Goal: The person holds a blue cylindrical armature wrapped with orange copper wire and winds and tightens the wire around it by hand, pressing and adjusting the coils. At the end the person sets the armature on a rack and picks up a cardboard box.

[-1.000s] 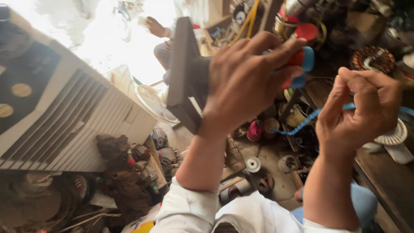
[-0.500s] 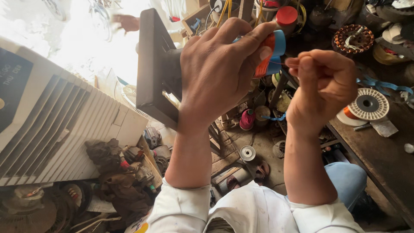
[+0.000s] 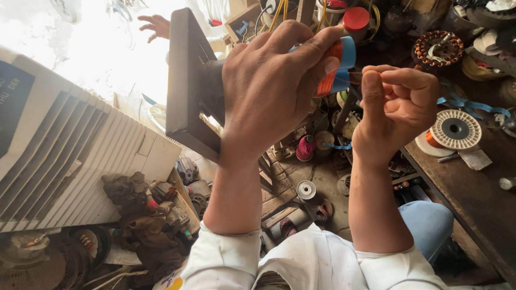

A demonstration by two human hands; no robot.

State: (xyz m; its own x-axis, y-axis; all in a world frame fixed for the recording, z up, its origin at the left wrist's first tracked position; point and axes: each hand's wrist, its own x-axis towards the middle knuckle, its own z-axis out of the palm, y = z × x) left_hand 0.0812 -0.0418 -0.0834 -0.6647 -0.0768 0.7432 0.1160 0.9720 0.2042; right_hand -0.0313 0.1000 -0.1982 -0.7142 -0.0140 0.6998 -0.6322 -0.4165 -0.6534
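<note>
The blue bobbin (image 3: 337, 64) already carries a good layer of orange copper wire, so winding looks partly done, with more turns likely left. The left hand (image 3: 271, 86) grips the bobbin at the end of a dark frame-mounted winder (image 3: 188, 88), fingers curled over it. The right hand (image 3: 396, 110), just right of it, pinches the thin wire between thumb and forefinger, raised above the bench (image 3: 473, 198).
</note>
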